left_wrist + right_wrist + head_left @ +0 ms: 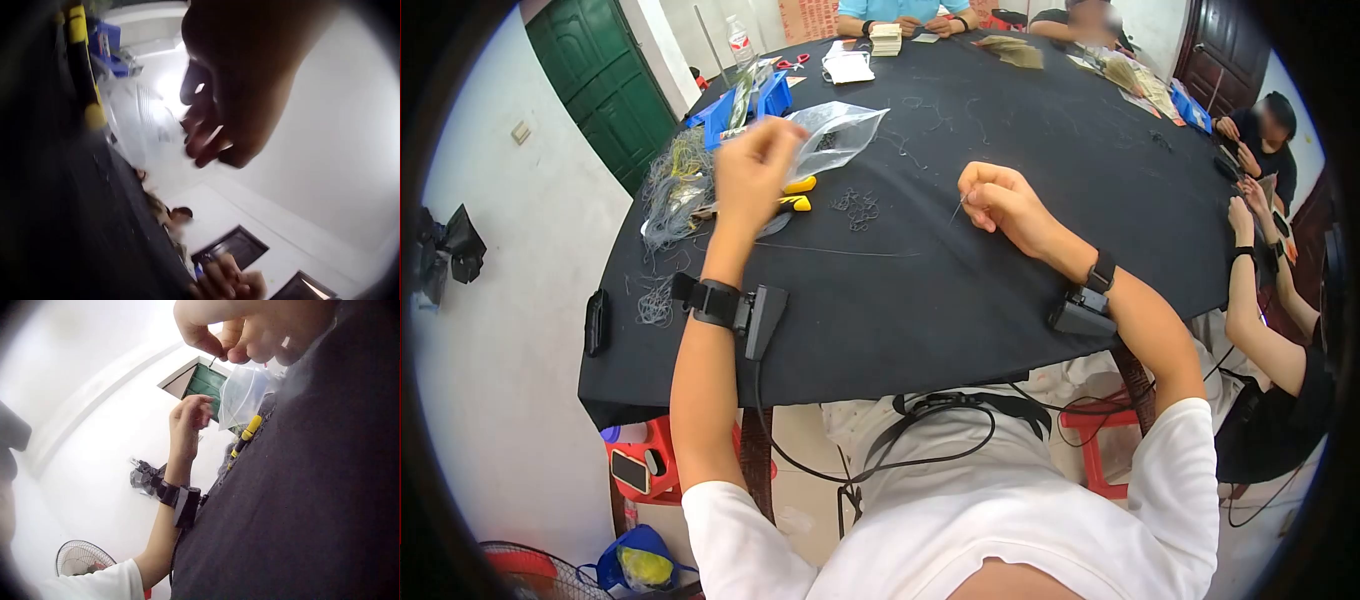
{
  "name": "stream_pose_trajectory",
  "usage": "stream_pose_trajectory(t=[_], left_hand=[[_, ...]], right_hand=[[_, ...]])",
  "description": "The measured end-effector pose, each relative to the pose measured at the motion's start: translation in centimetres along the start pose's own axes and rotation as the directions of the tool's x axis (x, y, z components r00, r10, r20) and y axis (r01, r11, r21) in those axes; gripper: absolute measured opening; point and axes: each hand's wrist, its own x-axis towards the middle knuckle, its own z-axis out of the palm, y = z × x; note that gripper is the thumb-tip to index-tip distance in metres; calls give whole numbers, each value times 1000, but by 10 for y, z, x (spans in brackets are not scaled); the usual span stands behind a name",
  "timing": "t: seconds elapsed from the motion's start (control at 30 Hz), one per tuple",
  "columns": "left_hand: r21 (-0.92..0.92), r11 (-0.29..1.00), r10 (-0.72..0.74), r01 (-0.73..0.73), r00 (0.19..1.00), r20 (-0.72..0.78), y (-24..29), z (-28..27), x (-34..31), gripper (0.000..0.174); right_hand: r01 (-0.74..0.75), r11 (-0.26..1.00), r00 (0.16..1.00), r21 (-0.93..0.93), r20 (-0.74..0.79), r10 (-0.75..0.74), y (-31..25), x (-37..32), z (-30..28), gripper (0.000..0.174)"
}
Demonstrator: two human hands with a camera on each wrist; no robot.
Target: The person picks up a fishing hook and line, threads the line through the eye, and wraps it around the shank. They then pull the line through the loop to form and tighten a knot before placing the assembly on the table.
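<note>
My right hand, over the middle of the table, pinches a thin dark strand between thumb and fingers; its end sticks out below the fingertips. In the right wrist view a short piece of the strand shows at the fingertips. My left hand is raised at the left, fingers bent and blurred; I cannot tell whether it holds anything fine. Beside it in the head view lies a clear plastic bag. Below are yellow-and-black tool handles and a small heap of dark strands.
A tangle of grey strands and a blue bin lie at the left. Red scissors, a stack of cards and a bottle are farther back. Other people sit around the black-covered table. Cables run from my wrists.
</note>
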Motion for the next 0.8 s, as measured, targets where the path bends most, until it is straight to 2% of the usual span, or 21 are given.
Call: stream_pose_trajectory(t=[0.03, 0.07, 0.1, 0.17, 0.27, 0.37, 0.47, 0.57, 0.8], left_hand=[[47, 997, 43, -57, 967, 252, 2, 8, 0, 18], [168, 979, 29, -116, 894, 447, 7, 17, -5, 16], [98, 962, 177, -254, 856, 486, 2, 30, -10, 16], [134, 938, 208, -320, 829, 520, 10, 46, -17, 16], [225, 893, 259, -390, 855, 449, -1, 56, -22, 17], [278, 910, 124, -307, 842, 525, -7, 45, -20, 21], [245, 911, 157, -331, 829, 537, -18, 46, -22, 21], [250, 925, 133, -287, 859, 494, -12, 46, -24, 15], [240, 924, 149, -299, 857, 493, -18, 48, -23, 9]], right_hand=[[-1, 1000, 1000, -8, 2, 1, 0, 0, 0, 7], [1, 1000, 1000, -19, 4, -1, 2, 0, 0, 8], [5, 999, 1000, -36, 2, -5, 2, 1, -1, 8], [-5, 1000, 1000, -22, 0, 5, 4, 0, -1, 7], [18, 1000, 1000, -14, 18, -17, 6, 0, -3, 7], [28, 999, 1000, -16, 6, -28, 1, -1, 0, 7], [29, 999, 999, -36, 24, -28, 4, -1, 0, 9], [38, 998, 999, -59, 19, -37, 4, -1, 0, 9], [26, 998, 999, -50, 27, -24, 4, -1, 0, 9]])
